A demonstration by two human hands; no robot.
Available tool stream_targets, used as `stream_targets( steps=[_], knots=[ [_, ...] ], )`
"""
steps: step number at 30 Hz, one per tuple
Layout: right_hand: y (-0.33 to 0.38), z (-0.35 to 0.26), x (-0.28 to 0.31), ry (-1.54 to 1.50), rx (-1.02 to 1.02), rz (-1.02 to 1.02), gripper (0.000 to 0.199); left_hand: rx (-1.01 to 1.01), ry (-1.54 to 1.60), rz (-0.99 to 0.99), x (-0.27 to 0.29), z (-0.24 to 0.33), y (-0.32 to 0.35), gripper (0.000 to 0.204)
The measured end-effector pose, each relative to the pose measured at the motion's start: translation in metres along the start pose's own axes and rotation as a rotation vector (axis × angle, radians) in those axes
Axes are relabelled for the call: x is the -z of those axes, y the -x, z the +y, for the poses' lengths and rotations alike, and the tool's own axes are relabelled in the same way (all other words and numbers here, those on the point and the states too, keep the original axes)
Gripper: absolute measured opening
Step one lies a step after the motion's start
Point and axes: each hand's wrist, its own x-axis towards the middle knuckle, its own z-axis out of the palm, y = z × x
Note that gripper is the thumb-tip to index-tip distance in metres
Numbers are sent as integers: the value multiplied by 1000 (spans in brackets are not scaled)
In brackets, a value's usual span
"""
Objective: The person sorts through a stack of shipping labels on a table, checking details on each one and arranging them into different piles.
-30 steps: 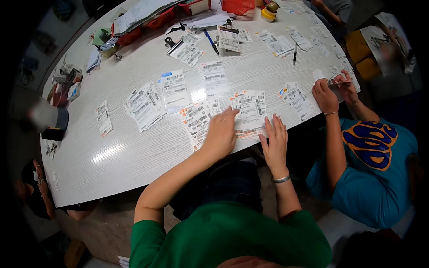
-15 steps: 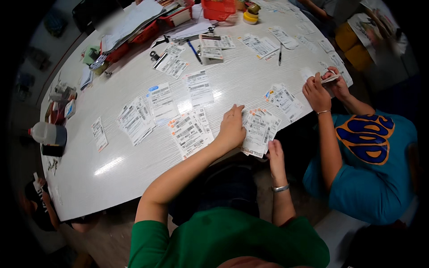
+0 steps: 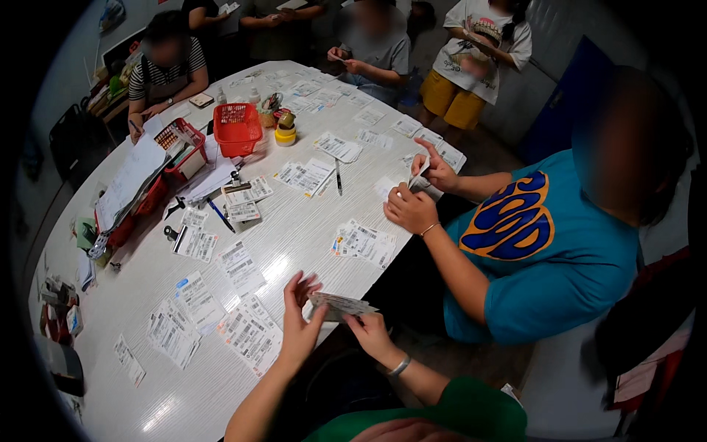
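Observation:
A stack of white shipping labels (image 3: 343, 303) is held up at the table's near edge, tilted so that I see it mostly edge-on. My right hand (image 3: 374, 337) grips its right end, the thumb lying along it. At the left end, my left hand (image 3: 298, 317) has its thumb against the stack, while its upper fingers are raised and slightly blurred. Left of that hand a fanned pile of labels (image 3: 252, 335) lies on the table. Farther left are another pile (image 3: 174, 333), a label with a blue mark (image 3: 199, 300) and a single label (image 3: 129, 359).
On my right, a co-worker in a teal shirt (image 3: 560, 250) handles papers beside a label pile (image 3: 366, 243). Red baskets (image 3: 237, 131), a blue pen (image 3: 220, 216), a black pen (image 3: 339, 178) and yellow tape (image 3: 285, 137) occupy the white table (image 3: 294, 236). Several people surround its far side.
The label stack has come up off the table edge into both hands. My left hand has left the tabletop beside it. The view has swung right and up, showing more people.

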Motion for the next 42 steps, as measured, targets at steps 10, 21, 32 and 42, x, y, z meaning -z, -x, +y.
stream_targets(
  steps=[10,21,32,42],
  knots=[
    [-36,-10,-37,-340,59,-53,45,-58,-146,37,14,-42,6,16],
    [-31,-32,-35,126,64,-86,15,61,-129,255,35,-40,22,22],
    [-102,8,-60,64,-125,-184,16,83,-241,433,82,-11,119,47],
    [-166,22,-83,691,176,-24,22,88,-573,483,127,1,155,40]
  ],
)
